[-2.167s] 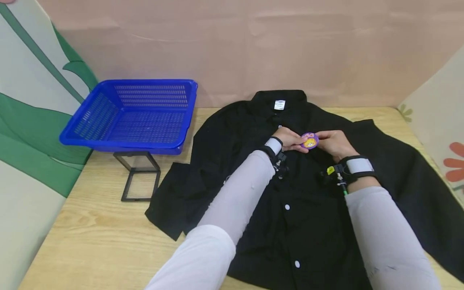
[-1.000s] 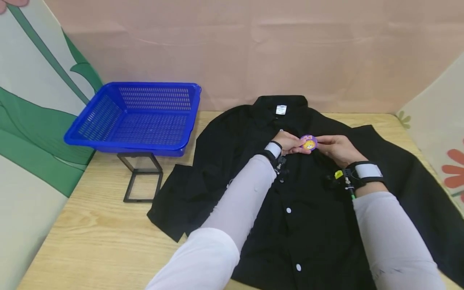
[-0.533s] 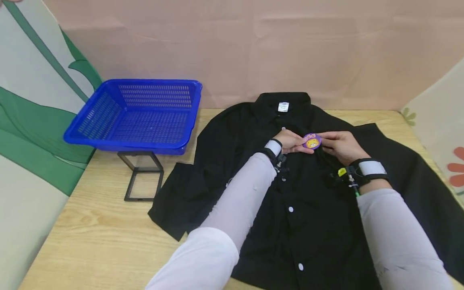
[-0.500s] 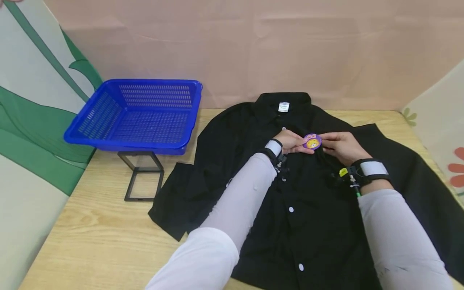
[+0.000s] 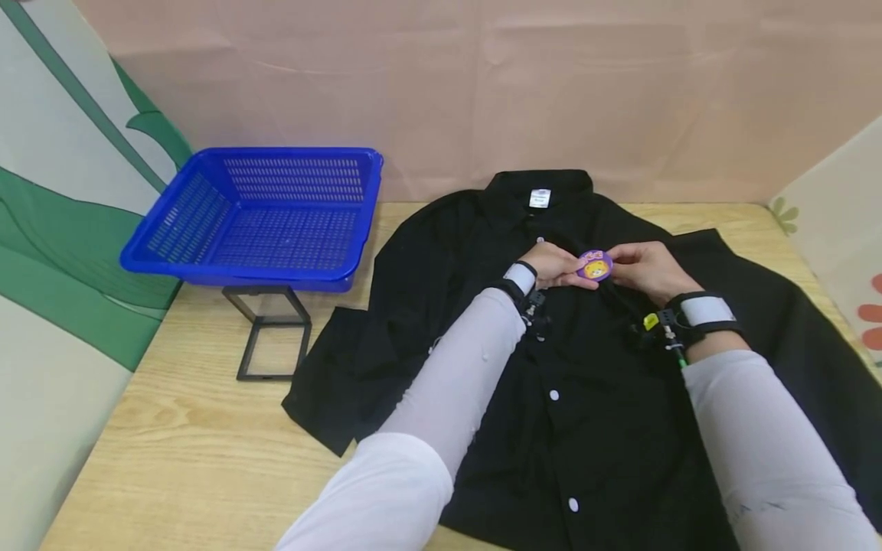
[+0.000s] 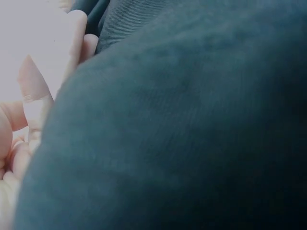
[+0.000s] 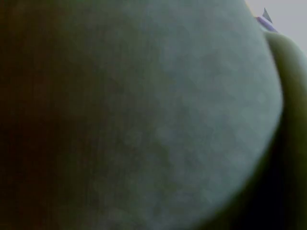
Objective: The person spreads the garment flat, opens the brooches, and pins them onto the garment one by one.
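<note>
A black button-up shirt (image 5: 620,436) lies spread on the table. Over its chest is a round purple badge (image 5: 596,268) with a yellow cartoon face. My left hand (image 5: 555,265) pinches the badge's left edge between thumb and finger. At the opposite edge, my right hand (image 5: 648,269) grips it with thumb and forefinger, and shirt cloth bunches beneath. What sits behind the badge is hidden. Dark cloth (image 6: 168,124) fills most of the left wrist view beside pale, overexposed fingers. Blurred cloth (image 7: 158,115) covers the right wrist view, with a sliver of purple rim (image 7: 266,23) at top right.
A blue plastic basket (image 5: 289,274) stands at the left, raised on a black metal frame (image 5: 303,348). The wooden table (image 5: 172,451) meets a pinkish backdrop (image 5: 482,92) at the rear. Patterned panels flank both sides.
The right hand shifts a little around the badge's right edge, its wrist moving slightly right overall. The left hand keeps its pinch. The head view drifts slightly.
</note>
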Motion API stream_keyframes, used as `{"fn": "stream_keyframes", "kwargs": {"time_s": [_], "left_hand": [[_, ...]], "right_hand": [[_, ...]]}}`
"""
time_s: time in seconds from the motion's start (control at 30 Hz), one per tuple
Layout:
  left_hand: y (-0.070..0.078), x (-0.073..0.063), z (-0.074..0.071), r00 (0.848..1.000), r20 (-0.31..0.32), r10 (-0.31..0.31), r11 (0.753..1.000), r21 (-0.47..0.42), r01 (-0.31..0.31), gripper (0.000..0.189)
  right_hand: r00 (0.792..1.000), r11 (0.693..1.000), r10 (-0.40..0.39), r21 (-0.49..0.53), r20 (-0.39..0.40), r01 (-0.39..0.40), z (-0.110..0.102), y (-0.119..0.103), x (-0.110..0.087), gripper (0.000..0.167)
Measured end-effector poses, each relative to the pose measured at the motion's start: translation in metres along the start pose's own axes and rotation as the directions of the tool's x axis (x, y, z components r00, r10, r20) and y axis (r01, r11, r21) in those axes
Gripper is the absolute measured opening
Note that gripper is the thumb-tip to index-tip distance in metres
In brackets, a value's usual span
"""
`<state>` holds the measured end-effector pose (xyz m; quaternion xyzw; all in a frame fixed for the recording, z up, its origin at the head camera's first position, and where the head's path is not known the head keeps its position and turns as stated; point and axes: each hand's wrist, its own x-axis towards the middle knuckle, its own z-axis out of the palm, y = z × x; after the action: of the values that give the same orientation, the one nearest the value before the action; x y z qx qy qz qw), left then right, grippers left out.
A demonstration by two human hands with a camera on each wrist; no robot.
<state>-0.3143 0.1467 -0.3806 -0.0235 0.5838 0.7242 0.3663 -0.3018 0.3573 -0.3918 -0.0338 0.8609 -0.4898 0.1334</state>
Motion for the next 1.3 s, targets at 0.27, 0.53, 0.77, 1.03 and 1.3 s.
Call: {"fn": "stream_keyframes", "kwargs": {"time_s": [0.27,0.53,0.77,1.03,1.3], "left_hand": [[-0.008,0.017,-0.004,1.000,0.008,0.007,1.000,-0.002,-0.007,0.030],[-0.003,-0.012,0.001,0.996,-0.022,0.083,0.996,0.045,-0.082,0.031],[-0.002,-0.019,0.000,0.992,-0.005,0.125,0.990,0.061,-0.125,0.030],[-0.004,-0.014,-0.001,0.991,-0.004,0.134,0.990,0.044,-0.134,0.030],[-0.005,-0.013,-0.001,0.989,-0.005,0.145,0.989,0.016,-0.145,0.029]], "right_hand": [[1.000,1.000,0.016,-0.010,0.003,-0.016,0.005,-0.009,0.003,0.022],[0.998,0.999,0.034,0.010,0.057,-0.035,0.004,-0.008,0.003,0.008],[0.996,1.000,0.029,0.010,0.080,-0.030,0.002,-0.008,0.004,0.013],[0.995,0.999,0.027,0.013,0.096,-0.029,0.002,-0.005,0.006,0.008],[0.926,0.866,-0.155,0.498,0.343,-0.040,-0.012,0.009,0.003,0.031]]}}
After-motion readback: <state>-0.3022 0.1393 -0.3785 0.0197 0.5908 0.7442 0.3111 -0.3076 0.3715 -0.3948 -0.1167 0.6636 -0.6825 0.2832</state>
